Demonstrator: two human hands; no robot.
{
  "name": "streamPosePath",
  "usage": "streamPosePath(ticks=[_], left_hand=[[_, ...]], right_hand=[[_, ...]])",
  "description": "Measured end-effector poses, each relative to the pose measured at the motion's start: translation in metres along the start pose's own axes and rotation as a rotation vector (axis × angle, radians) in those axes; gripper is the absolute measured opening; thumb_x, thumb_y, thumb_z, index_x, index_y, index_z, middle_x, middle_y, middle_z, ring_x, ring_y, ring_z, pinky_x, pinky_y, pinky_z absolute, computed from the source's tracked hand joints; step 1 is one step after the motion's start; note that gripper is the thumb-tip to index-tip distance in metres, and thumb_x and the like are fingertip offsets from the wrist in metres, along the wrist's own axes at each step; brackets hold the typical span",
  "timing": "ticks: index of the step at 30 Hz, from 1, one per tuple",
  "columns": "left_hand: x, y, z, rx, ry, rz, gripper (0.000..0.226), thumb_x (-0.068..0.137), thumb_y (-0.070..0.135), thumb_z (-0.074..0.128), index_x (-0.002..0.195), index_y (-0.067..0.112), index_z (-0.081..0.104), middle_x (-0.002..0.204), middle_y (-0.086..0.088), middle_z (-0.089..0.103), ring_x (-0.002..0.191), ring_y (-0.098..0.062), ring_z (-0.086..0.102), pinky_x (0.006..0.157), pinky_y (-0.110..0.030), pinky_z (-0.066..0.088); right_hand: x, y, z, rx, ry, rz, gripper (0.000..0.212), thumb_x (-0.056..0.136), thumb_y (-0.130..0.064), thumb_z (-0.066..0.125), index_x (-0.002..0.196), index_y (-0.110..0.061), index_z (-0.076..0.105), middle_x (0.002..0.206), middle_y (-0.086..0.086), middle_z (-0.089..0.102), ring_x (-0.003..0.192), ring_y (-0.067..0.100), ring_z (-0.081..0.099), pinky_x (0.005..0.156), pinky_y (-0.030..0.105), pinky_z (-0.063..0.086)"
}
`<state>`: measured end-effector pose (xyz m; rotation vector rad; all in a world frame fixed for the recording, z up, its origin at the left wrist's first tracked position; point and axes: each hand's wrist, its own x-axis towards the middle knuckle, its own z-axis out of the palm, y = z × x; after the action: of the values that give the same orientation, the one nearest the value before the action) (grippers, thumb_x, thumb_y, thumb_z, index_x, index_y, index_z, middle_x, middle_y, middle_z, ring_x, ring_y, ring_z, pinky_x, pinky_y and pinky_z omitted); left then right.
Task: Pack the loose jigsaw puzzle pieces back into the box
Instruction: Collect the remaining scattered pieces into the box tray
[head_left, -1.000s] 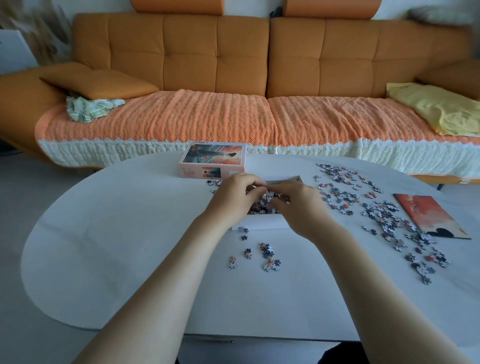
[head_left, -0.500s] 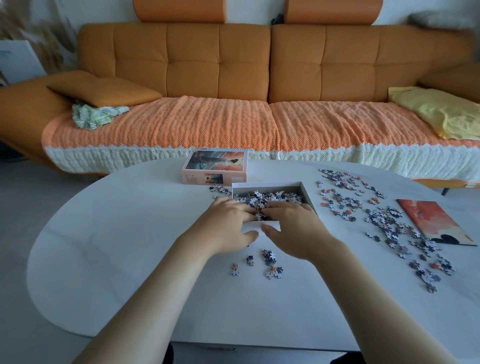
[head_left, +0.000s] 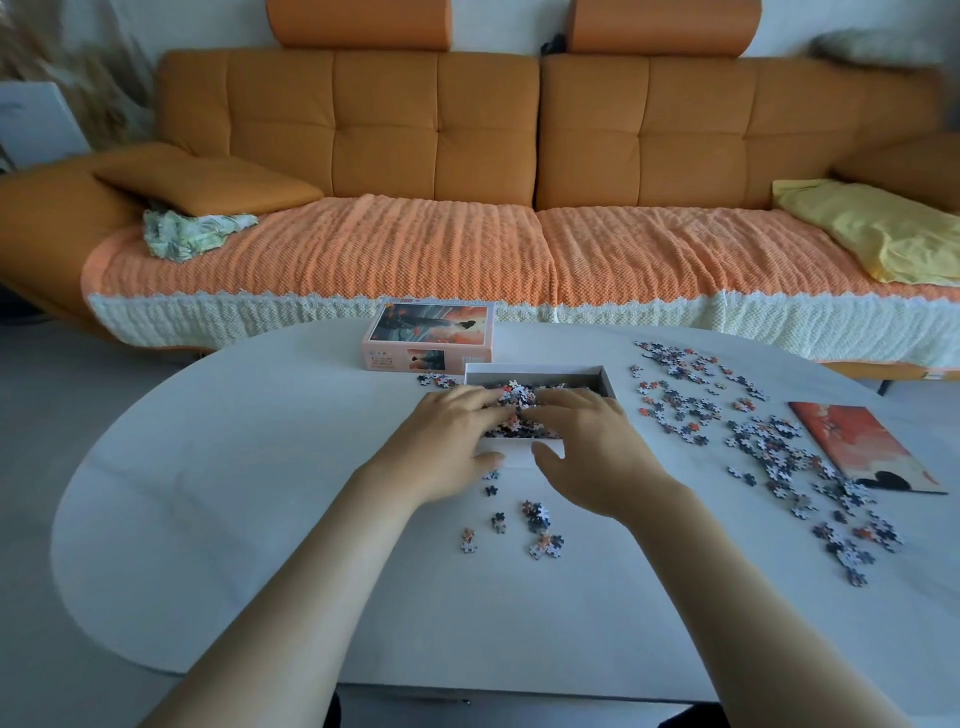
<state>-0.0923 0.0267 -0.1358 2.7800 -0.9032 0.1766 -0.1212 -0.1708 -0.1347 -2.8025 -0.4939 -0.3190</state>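
An open white box (head_left: 540, 370) sits mid-table, holding a heap of puzzle pieces (head_left: 519, 396). My left hand (head_left: 447, 441) and my right hand (head_left: 597, 447) lie side by side over its near half, fingers spread flat on the pieces, thumbs at the near wall. Neither hand grips anything that I can see. A few loose pieces (head_left: 535, 525) lie just in front of the box. A wide scatter of pieces (head_left: 753, 436) covers the table to the right. A small cluster of pieces (head_left: 436, 380) sits by the box's far left corner.
The pink box lid (head_left: 428, 344) stands behind the box. A red picture sheet (head_left: 862, 447) lies at the right, partly under pieces. The white oval table (head_left: 260, 493) fronts an orange sofa (head_left: 467, 156) with a yellow cloth (head_left: 872, 228).
Both hands came down from pinching together above the box to resting flat on the pieces inside it. The camera view has tilted down slightly.
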Motion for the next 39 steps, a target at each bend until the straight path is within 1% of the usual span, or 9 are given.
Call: streamPosePath(ticks=[3,6,9,14,19,23,27,33,39], left_hand=[[-0.007,0.002,-0.001,-0.056,0.201,0.037,0.038,0.086,0.031,0.067,0.123,0.019,0.062,0.126,0.006,0.053,0.118,-0.018,0.044,0.101,-0.037,0.039],[-0.018,0.011,-0.008,-0.142,0.284,0.056,0.015,0.085,0.021,0.068,0.099,0.020,0.066,0.098,0.009,0.056,0.093,-0.013,0.053,0.077,-0.033,0.049],[-0.031,0.017,-0.004,-0.226,0.128,0.024,0.012,0.086,0.022,0.062,0.097,0.026,0.067,0.095,0.014,0.057,0.085,-0.009,0.058,0.074,-0.035,0.052],[-0.051,0.016,0.014,-0.169,-0.094,-0.003,0.046,0.091,0.035,0.061,0.135,0.021,0.055,0.132,0.011,0.047,0.127,-0.007,0.038,0.108,-0.026,0.034],[-0.061,0.024,0.018,-0.291,-0.048,0.014,0.036,0.090,0.019,0.064,0.126,0.025,0.063,0.113,0.010,0.051,0.113,-0.005,0.045,0.099,-0.023,0.039],[-0.067,0.026,0.010,-0.400,0.002,-0.058,0.034,0.091,0.015,0.061,0.122,0.028,0.064,0.109,0.013,0.054,0.094,0.003,0.051,0.087,-0.021,0.043],[-0.076,0.014,0.001,-0.304,-0.130,-0.133,0.050,0.085,0.034,0.064,0.135,0.034,0.053,0.115,0.021,0.044,0.100,0.004,0.043,0.095,-0.023,0.042],[-0.073,0.020,0.007,-0.317,-0.139,-0.136,0.052,0.089,0.031,0.068,0.138,0.026,0.053,0.109,0.010,0.048,0.094,-0.003,0.049,0.088,-0.019,0.041],[-0.062,0.021,0.008,-0.325,-0.097,-0.139,0.053,0.087,0.032,0.070,0.136,0.022,0.055,0.109,0.007,0.051,0.089,-0.007,0.051,0.084,-0.020,0.042]], right_hand=[[-0.002,-0.006,-0.006,0.112,0.121,-0.095,0.028,0.084,-0.014,0.062,0.108,-0.025,0.072,0.103,-0.007,0.062,0.096,0.013,0.056,0.084,0.031,0.047],[-0.011,-0.016,-0.014,0.188,-0.019,-0.123,0.026,0.086,-0.014,0.058,0.101,-0.029,0.073,0.094,-0.015,0.062,0.070,-0.008,0.050,0.070,0.015,0.039],[-0.023,-0.020,-0.017,0.128,-0.257,-0.069,0.031,0.086,-0.026,0.060,0.115,-0.035,0.067,0.110,-0.016,0.058,0.078,-0.003,0.050,0.075,0.019,0.039],[-0.039,-0.022,-0.017,0.071,-0.461,-0.011,0.042,0.081,-0.037,0.067,0.122,-0.035,0.059,0.117,-0.005,0.046,0.105,0.015,0.051,0.086,0.026,0.042],[-0.042,-0.026,-0.008,0.134,-0.335,0.102,0.022,0.084,-0.028,0.070,0.102,-0.015,0.070,0.101,0.002,0.057,0.089,0.021,0.057,0.079,0.032,0.048],[-0.046,-0.029,-0.007,0.250,-0.293,0.164,0.034,0.083,-0.030,0.073,0.116,-0.025,0.068,0.096,-0.008,0.058,0.080,0.008,0.054,0.074,0.017,0.039],[-0.051,-0.022,-0.015,0.259,-0.322,0.225,0.041,0.081,-0.033,0.075,0.120,-0.026,0.066,0.095,-0.012,0.061,0.079,0.005,0.057,0.073,0.016,0.041],[-0.050,-0.033,-0.005,0.241,-0.296,0.195,0.023,0.076,-0.033,0.077,0.082,-0.013,0.068,0.084,0.002,0.065,0.076,0.020,0.058,0.063,0.027,0.046],[-0.041,-0.037,-0.003,0.277,-0.284,0.199,0.027,0.079,-0.028,0.076,0.098,-0.010,0.071,0.091,0.003,0.066,0.086,0.020,0.062,0.071,0.025,0.050]])
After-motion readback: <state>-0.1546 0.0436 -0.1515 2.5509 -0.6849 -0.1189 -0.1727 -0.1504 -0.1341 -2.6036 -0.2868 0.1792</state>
